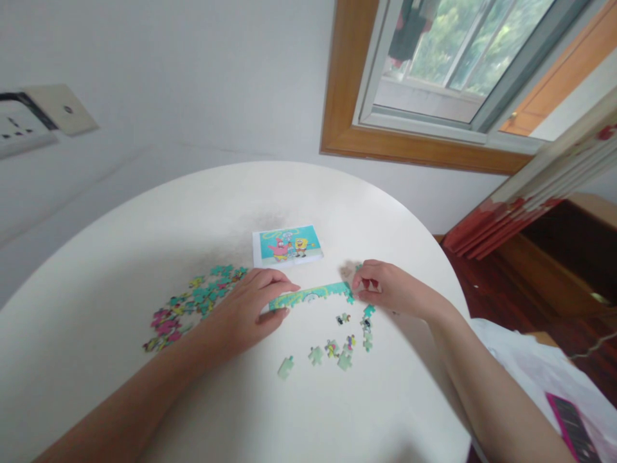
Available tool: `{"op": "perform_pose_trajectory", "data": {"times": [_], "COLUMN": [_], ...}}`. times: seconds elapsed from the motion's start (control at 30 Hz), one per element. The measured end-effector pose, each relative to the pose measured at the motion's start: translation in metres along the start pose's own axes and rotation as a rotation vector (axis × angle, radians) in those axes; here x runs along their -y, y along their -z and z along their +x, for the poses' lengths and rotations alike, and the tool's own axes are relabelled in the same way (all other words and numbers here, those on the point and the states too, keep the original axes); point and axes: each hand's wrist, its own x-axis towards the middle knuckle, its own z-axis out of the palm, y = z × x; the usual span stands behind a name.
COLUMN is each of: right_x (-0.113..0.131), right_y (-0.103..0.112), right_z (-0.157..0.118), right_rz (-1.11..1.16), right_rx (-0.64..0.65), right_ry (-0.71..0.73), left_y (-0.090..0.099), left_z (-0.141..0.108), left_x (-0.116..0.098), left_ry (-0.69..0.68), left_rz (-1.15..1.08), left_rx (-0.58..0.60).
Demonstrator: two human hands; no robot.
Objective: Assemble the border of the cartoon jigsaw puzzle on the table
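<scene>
A joined strip of teal jigsaw puzzle pieces [313, 294] lies on the white table. My left hand [253, 302] holds its left end, a finger along the upper edge and the thumb at the lower edge. My right hand [380, 286] is closed in a pinch at the right end of the strip, on a puzzle piece [349, 298] that the fingers partly cover. Below the strip, several loose puzzle pieces [315, 355] lie in a rough curve. Left of my left hand is a heap of mixed puzzle pieces [207, 296], partly hidden by the hand.
A picture card [289, 245] with two cartoon figures lies beyond the strip. The round white table [231, 418] stands close to the wall and a wood-framed window [344, 132]. At the lower right are a white plastic bag [511, 360] and a curtain [511, 199].
</scene>
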Motion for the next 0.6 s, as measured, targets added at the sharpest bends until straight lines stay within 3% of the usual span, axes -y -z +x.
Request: {"op": "perform_pose_trajectory", "data": {"times": [0.6], "right_x": [-0.0033], "right_y": [-0.0056], "right_z": [0.0032], "right_rz": [0.030], "right_rx": [0.007], "right_ry": [-0.016], "left_y": [0.0011], "left_z": [0.0002], "left_x": [-0.0013], "left_ry": [-0.001], "left_rz": [0.015], "left_rx": [0.000]}}
